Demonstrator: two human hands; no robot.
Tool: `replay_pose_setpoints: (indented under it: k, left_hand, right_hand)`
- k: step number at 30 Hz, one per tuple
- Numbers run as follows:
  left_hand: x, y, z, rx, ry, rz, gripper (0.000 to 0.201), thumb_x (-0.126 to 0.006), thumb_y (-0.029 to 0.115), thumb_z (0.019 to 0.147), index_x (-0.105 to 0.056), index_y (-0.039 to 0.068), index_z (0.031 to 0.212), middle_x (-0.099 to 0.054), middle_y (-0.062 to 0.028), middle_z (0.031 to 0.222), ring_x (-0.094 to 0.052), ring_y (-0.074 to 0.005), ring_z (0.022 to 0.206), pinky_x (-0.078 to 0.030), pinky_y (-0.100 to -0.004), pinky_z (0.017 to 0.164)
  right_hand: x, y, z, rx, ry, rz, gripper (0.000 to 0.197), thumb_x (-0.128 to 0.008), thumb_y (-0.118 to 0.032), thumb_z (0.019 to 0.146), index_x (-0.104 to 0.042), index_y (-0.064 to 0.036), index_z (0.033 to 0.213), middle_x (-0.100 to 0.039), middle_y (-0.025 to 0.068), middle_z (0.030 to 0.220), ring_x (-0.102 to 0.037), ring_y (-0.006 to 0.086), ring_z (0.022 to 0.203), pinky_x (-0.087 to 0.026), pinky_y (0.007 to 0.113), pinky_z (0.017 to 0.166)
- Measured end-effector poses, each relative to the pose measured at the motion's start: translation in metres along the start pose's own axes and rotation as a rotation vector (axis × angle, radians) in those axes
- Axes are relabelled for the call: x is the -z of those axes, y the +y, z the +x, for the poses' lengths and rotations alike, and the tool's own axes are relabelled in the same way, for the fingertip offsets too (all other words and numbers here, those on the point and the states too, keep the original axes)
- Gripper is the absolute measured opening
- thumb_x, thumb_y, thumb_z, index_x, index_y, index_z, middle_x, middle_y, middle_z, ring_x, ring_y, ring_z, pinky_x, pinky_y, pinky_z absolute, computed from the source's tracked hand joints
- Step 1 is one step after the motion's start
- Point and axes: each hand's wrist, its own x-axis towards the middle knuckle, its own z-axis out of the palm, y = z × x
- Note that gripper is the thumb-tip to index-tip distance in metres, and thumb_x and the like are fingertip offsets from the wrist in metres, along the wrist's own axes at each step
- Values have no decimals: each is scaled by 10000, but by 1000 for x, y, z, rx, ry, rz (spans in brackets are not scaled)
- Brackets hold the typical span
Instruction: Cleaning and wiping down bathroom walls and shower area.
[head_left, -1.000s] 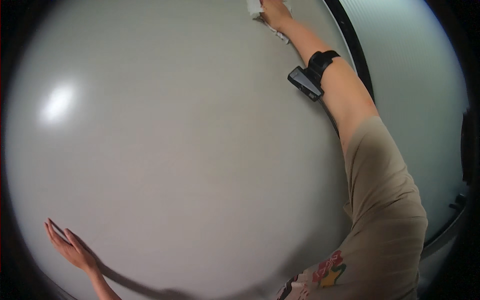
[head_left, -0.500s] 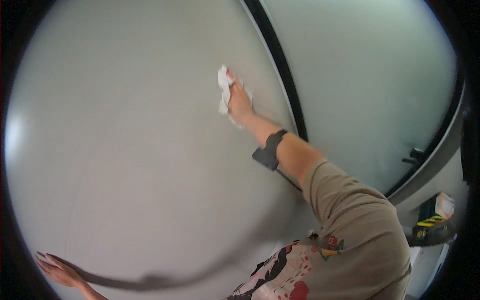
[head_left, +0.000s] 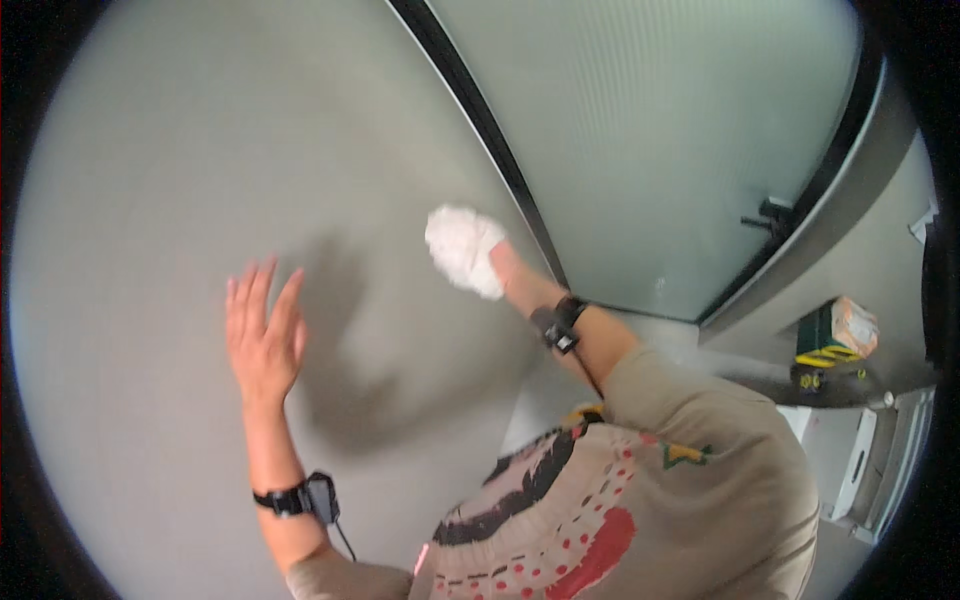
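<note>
My right hand [head_left: 508,266] holds a crumpled white cloth or paper wipe [head_left: 462,248] at the smooth grey wall [head_left: 160,200], close to a black door frame edge. Most of the fingers are hidden behind the wipe. To its left, my left hand [head_left: 264,345] is raised with its fingers stretched out and the thumb apart. Nothing is in it, and its shadow falls on the wall beside it. Whether the left palm touches the wall I cannot tell.
A frosted glass door [head_left: 650,130] in a black frame [head_left: 480,110] stands to the right, with a black handle [head_left: 772,215]. Farther right, a green and yellow box [head_left: 822,335] sits on a dark ledge. Below it is a white fixture [head_left: 838,450].
The right hand with the wipe has moved down the wall. My left hand has come from the lower left corner up towards the middle. The view has shifted, showing more of the door.
</note>
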Motion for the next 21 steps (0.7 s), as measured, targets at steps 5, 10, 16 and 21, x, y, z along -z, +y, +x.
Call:
replay_pose_setpoints:
  k: [5, 10, 16, 21]
  left_hand:
    - [-9, -3, 4, -9, 33, -261, 406, -637, 158, 921, -627, 164, 1327, -525, -96, 1455, -462, -324, 1371, -340, -495, 1166]
    - [-29, -7, -10, 146, -78, -663, 363, -586, 250, 997, -609, 137, 1341, -549, -109, 1417, -507, -325, 1307, -420, -437, 1078]
    - [-71, -1, -34, 183, -113, -973, 338, -556, 296, 1028, -650, 99, 1287, -656, -156, 1259, -593, -296, 1212, -455, -387, 1025]
    - [-108, 33, -37, 333, -289, -1338, 379, -542, 333, 1043, -650, 72, 1296, -694, -130, 1202, -658, -218, 1095, -496, -341, 950]
  right_hand:
    - [-71, -10, -50, 374, 53, -391, 442, -446, -325, 1023, -508, -92, 1393, -538, 117, 1434, -547, 310, 1285, -468, 456, 1084]
    - [-82, 7, -75, 393, 20, -450, 490, -352, -367, 1065, -425, -103, 1472, -506, 87, 1477, -535, 290, 1299, -446, 448, 1109]
    - [-125, 43, -100, 344, 235, -501, 426, -395, -277, 1060, -494, -69, 1417, -567, 118, 1410, -563, 313, 1263, -479, 483, 1055]
    - [-127, 41, -117, 392, 179, -623, 464, -362, -359, 1052, -573, -78, 1355, -621, 120, 1356, -584, 335, 1238, -437, 505, 1083]
